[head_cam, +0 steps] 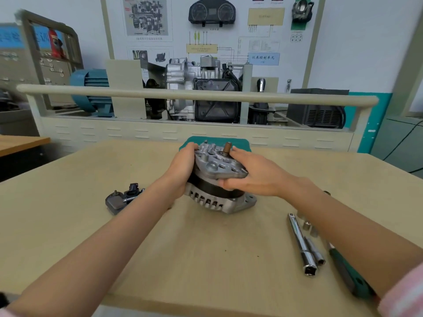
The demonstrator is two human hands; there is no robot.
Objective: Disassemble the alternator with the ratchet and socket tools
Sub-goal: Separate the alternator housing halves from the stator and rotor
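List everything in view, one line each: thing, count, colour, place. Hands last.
alternator: 1, silver and black, table centre, held
removed part: 1, dark grey, table, left of alternator
extension bars: 2, chrome, table, right side
small sockets: several, chrome, beside the bars; exact count unclear
ratchet handle: 1, green and black, under right forearm
teal mat: 1, behind alternator
table: 1, beige
gearbox display: 1, silver and black, behind the rail
left hand: grips alternator's left side
right hand: grips its top cover
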